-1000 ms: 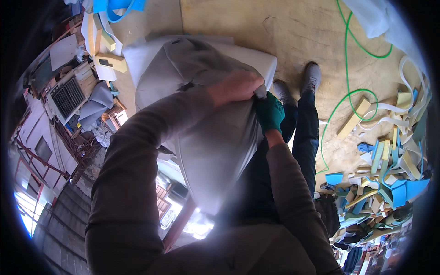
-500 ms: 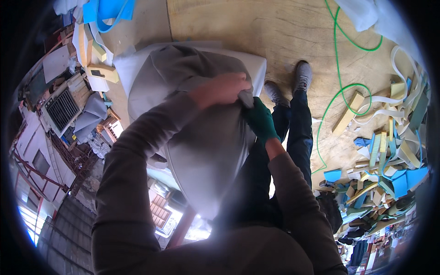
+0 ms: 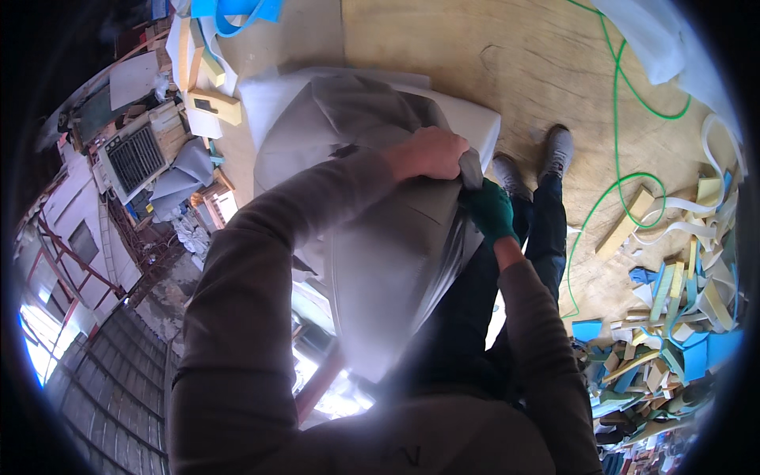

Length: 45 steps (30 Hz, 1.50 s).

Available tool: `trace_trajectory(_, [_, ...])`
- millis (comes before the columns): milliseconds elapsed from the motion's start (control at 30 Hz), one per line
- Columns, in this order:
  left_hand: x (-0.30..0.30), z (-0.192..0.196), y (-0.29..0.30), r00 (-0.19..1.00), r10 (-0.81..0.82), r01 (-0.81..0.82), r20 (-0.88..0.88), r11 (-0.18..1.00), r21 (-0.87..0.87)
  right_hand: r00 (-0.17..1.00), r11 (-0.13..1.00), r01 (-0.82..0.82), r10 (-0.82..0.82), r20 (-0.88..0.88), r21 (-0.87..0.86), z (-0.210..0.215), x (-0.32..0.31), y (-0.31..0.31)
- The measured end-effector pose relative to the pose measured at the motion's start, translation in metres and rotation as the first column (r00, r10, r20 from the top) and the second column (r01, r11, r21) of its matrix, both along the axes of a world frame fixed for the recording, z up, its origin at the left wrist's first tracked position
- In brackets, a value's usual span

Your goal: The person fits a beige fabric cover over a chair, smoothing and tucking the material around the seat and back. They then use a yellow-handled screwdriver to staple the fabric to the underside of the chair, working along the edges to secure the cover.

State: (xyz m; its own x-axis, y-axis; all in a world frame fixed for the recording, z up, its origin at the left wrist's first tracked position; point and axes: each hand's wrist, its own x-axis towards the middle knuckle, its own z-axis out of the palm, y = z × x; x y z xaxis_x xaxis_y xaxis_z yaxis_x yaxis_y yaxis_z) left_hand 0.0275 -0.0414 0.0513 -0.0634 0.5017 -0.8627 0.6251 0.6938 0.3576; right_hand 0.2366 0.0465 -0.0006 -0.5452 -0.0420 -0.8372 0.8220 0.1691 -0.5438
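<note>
Because the grey cover [image 3: 380,253] hangs in loose folds in front of the person's body, with its far part spread over a white sheet [image 3: 479,125] and its near end narrowing toward the lap, much seems to depend on how it is held at the edge. There the bare left hand [image 3: 431,154] has its fingers curled together, pinching the gathered material, and a small grey flap stands up beside its knuckles. The right hand [image 3: 489,210], in a green glove, is just below that flap and appears to be pinching the same edge, though its fingertips are hidden. If either pinch loosened, the slick-looking material could slip away and the folds bunch unevenly; a hard pull from one side only might strain the edge or skew the cover. The white sheet underneath could also slide, since nothing visible pins it down. Beyond it are the person's grey shoes [image 3: 558,150] on the tan floor [image 3: 443,47]. Farther right, a loose green cord [image 3: 617,119] and a heap of foam offcuts [image 3: 689,317] could catch a foot that stepped that way.
</note>
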Motion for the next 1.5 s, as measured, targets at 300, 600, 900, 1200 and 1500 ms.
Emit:
trace_trajectory(300, [-0.008,-0.037,-0.008,0.987,-0.154,0.133,0.034,0.930,0.343,0.997,0.955,-0.002,-0.023,0.080,0.298,-0.019,0.000,-0.025])
trace_trajectory(600, [-0.008,-0.061,-0.016,0.987,-0.105,0.049,0.121,0.918,0.394,0.991,0.970,-0.049,0.017,0.135,0.239,-0.040,-0.009,-0.016])
trace_trajectory(900, [-0.048,-0.004,0.007,0.981,-0.178,0.156,0.080,0.961,0.228,0.989,0.981,-0.150,0.148,0.021,0.121,-0.024,-0.009,0.013])
trace_trajectory(1200, [-0.044,0.101,-0.188,0.606,0.754,-0.671,-0.255,0.656,0.345,0.746,0.825,-0.523,0.565,-0.352,0.215,0.020,-0.157,0.026])
trace_trajectory(1500, [0.034,0.053,-0.218,0.490,0.835,-0.749,-0.248,0.550,0.371,0.474,0.502,-0.810,0.865,-0.165,0.304,-0.016,-0.220,-0.022])
